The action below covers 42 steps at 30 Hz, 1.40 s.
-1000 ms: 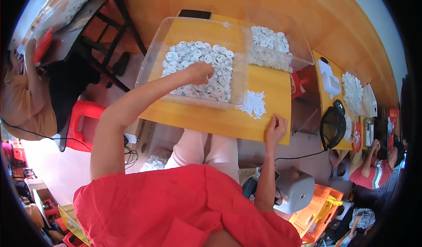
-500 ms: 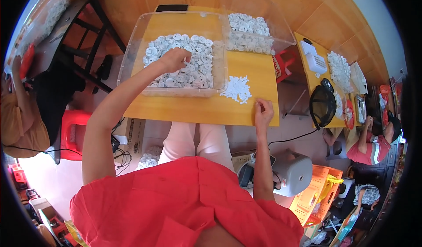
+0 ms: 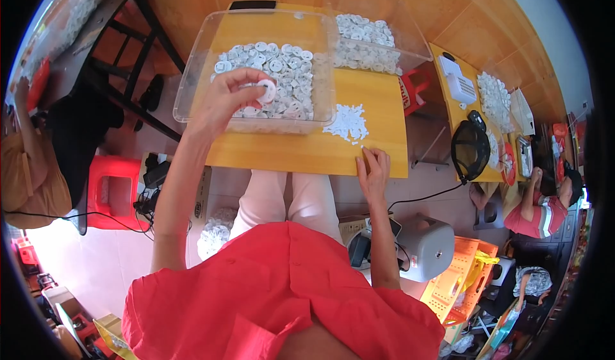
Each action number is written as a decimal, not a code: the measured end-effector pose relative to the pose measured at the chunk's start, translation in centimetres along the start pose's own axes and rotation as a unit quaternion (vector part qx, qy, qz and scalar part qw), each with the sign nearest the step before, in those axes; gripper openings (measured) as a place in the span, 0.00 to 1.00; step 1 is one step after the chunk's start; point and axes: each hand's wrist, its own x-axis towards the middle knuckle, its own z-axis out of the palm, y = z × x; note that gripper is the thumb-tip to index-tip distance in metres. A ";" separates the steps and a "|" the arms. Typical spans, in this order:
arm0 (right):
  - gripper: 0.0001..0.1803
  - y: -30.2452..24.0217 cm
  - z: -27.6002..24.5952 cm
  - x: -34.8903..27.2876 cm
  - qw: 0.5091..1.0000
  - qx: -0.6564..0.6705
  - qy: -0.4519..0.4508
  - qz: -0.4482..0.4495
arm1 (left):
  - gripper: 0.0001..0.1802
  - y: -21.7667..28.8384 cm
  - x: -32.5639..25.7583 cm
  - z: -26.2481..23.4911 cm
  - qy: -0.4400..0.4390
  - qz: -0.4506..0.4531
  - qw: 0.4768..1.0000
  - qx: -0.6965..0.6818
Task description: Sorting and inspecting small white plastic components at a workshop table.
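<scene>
My left hand (image 3: 234, 97) is raised over the near edge of a clear plastic bin (image 3: 192, 104), pinching a round white plastic disc (image 3: 266, 91) between thumb and fingers. Inside the bin lies a heap of similar white discs (image 3: 282, 59). On the wooden table to the right is a pile of small white plastic strips (image 3: 348, 123). Just below that pile, near the table's front edge, my right hand (image 3: 375, 173) rests with thumb and index finger apart. Close to its index fingertip lies one small white piece (image 3: 362, 147); I see nothing held in that hand.
A second clear bin of white discs (image 3: 365, 36) stands at the back right. A black mesh fan (image 3: 471, 148) is by the side table at right. Below are a red stool (image 3: 115, 193), a grey case (image 3: 426, 248) and an orange crate (image 3: 458, 283). Other people sit at both sides.
My left hand has lifted out of the disc heap toward me and now shows a disc. My right hand has shifted left toward the strip pile, its thumb and index finger now apart.
</scene>
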 end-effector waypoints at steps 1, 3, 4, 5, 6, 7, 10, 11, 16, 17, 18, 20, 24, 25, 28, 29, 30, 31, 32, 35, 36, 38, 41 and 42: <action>0.17 0.0 -0.1 -0.4 1.000 0.003 0.001 0.002 | 0.10 -0.1 -1.0 0.4 0.000 -0.002 1.000 -0.001; 0.18 -0.5 -0.6 -0.9 1.000 -0.004 -0.014 -0.006 | 0.10 -0.4 -2.8 1.2 -0.013 -0.007 0.998 -0.054; 0.20 -0.9 -0.9 -1.0 0.999 -0.009 -0.029 -0.017 | 0.10 -1.4 -3.5 1.4 -0.019 0.002 0.998 -0.053; 0.20 -1.3 -1.0 -1.2 0.999 -0.008 -0.031 -0.019 | 0.10 -1.9 -4.2 1.9 -0.021 0.002 0.999 -0.050; 0.21 -1.6 -1.1 -1.3 0.999 -0.012 -0.039 -0.029 | 0.09 -2.2 -4.7 2.6 -0.023 0.003 0.999 -0.046; 0.23 -1.9 -1.2 -1.4 0.998 -0.017 -0.048 -0.039 | 0.10 -2.9 -5.0 3.3 -0.018 -0.003 0.999 -0.049; 0.22 -2.4 -1.4 -1.5 0.997 -0.012 -0.062 -0.050 | 0.12 -4.8 -5.4 4.8 -0.024 -0.025 0.995 -0.091; 0.22 -2.7 -1.4 -1.5 0.996 -0.010 -0.064 -0.054 | 0.12 -5.2 -5.4 5.2 -0.020 -0.023 0.995 -0.091; 0.17 -3.2 -0.8 -2.2 0.995 -0.032 -0.047 -0.081 | 0.14 -6.9 -5.5 6.0 0.006 -0.070 0.986 -0.148; 0.17 -3.3 -0.6 -2.4 0.995 -0.033 -0.048 -0.079 | 0.14 -6.9 -5.6 6.1 0.004 -0.072 0.986 -0.148; 0.15 -3.3 -0.3 -2.5 0.995 -0.028 -0.037 -0.091 | 0.15 -6.9 -5.7 6.1 0.008 -0.078 0.984 -0.160; 0.13 -3.5 -0.1 -2.6 0.994 -0.026 -0.025 -0.099 | 0.16 -7.0 -5.9 6.1 0.008 -0.086 0.981 -0.172; 0.09 -3.7 0.0 -2.6 0.993 -0.006 -0.024 -0.116 | 0.19 -7.2 -6.5 6.0 -0.009 -0.068 0.982 -0.174; 0.08 -3.8 0.0 -2.7 0.992 -0.004 -0.030 -0.119 | 0.21 -7.3 -6.6 6.0 -0.013 -0.062 0.985 -0.163; 0.07 -3.9 0.0 -2.8 0.992 -0.001 -0.038 -0.119 | 0.23 -7.3 -7.0 6.3 -0.029 -0.051 0.980 -0.189; 0.07 -4.1 -0.1 -2.7 0.992 0.000 -0.039 -0.121 | 0.23 -7.3 -7.1 6.4 -0.027 -0.050 0.980 -0.189; 0.06 -4.2 -0.1 -2.6 0.993 0.005 -0.029 -0.116 | 0.24 -7.2 -7.1 6.5 -0.034 -0.049 0.981 -0.185; 0.06 -4.3 0.0 -2.5 0.993 0.009 -0.020 -0.112 | 0.25 -7.2 -7.2 6.5 -0.042 -0.048 0.981 -0.181; 0.06 -4.3 0.1 -2.7 0.993 0.011 -0.020 -0.113 | 0.25 -7.1 -7.3 6.6 -0.040 -0.047 0.982 -0.180; 0.04 -4.6 0.1 -3.1 0.990 0.138 -0.031 0.007 | 0.24 -6.5 -7.7 6.9 -0.049 -0.037 0.987 -0.151; 0.04 -5.3 0.0 -2.9 0.967 0.231 -0.029 0.102 | 0.24 -6.3 -7.7 7.0 -0.048 -0.034 0.988 -0.144; 0.04 -6.3 -0.4 -2.3 0.927 0.318 -0.027 0.195 | 0.24 -6.3 -7.8 7.1 -0.047 -0.030 0.989 -0.137; 0.07 -7.4 -0.8 -1.2 0.904 0.366 -0.051 0.215 | 0.23 -6.5 -7.8 7.1 -0.049 -0.021 0.990 -0.130; 0.07 -7.8 -0.7 -1.0 0.875 0.415 -0.048 0.246 | 0.23 -6.6 -7.9 7.0 -0.051 -0.015 0.991 -0.120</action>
